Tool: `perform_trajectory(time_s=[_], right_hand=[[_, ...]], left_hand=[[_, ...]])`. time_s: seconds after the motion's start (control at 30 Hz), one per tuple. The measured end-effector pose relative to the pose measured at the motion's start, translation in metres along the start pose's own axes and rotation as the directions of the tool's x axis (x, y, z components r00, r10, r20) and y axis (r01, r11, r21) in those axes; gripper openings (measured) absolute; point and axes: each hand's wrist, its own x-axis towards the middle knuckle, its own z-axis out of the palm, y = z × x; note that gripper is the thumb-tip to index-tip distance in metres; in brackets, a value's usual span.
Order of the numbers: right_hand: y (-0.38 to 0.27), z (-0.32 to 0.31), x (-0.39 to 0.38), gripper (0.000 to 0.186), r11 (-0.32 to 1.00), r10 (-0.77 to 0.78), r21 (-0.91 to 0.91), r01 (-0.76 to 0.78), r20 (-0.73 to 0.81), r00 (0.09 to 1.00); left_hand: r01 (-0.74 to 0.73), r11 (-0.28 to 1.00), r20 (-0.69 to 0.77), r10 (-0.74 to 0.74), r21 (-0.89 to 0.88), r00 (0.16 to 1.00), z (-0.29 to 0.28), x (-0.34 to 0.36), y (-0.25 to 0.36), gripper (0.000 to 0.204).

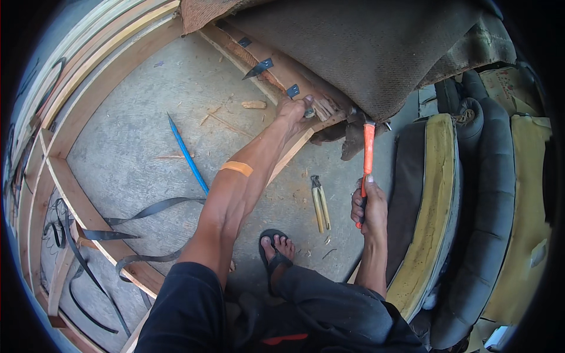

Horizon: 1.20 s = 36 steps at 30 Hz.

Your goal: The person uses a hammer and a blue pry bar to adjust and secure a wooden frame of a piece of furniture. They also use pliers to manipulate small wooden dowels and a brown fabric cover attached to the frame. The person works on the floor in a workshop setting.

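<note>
My right hand (pixel 371 207) is closed round the grip of a hammer (pixel 369 147) with an orange and black handle. The hammer's metal head is up by the corner of a wooden furniture frame (pixel 247 63), under the edge of brown fabric (pixel 347 47). On that frame's rail rests my left hand (pixel 292 110), its fingers closed near the corner. A small greyish thing shows at its fingertips, too small to make out. Beside it, short black straps (pixel 259 68) are fixed along the rail. Splintered wood shows at the corner.
Pincers (pixel 319 206) with yellowish handles lie on the concrete floor near my sandalled foot (pixel 275 253). A blue pointed rod (pixel 187 154) and wood scraps (pixel 253 105) lie left. Another wooden frame (pixel 88 206) with loose black straps (pixel 156 207) stands far left; cushions (pixel 432 206) stand right.
</note>
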Motion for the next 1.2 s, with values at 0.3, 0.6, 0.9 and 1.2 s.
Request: perform_trajectory(time_s=[0.3,0.6,0.9,1.2], right_hand=[[0.004,0.006,-0.005,0.034,0.998,0.002,-0.056,-0.001,0.031,1.0],[-0.001,-0.017,0.014,0.036,0.99,-0.026,-0.136,0.025,-0.007,1.0],[0.02,-0.009,0.008,0.037,0.986,-0.033,-0.165,0.037,0.025,0.999],[0.102,-0.042,0.005,0.035,0.862,-0.16,-0.478,0.169,0.06,0.985]], left_hand=[[0.069,0.977,-0.083,-0.053,0.203,0.995,-0.028,0.007,-0.012,0.043],[0.05,0.986,-0.006,-0.05,0.156,0.999,-0.016,-0.012,-0.001,0.04],[0.03,0.982,-0.131,-0.005,0.188,0.991,-0.007,-0.003,0.003,0.04],[-0.692,-0.536,0.773,0.633,0.484,0.05,0.016,-0.095,0.033,0.058]])
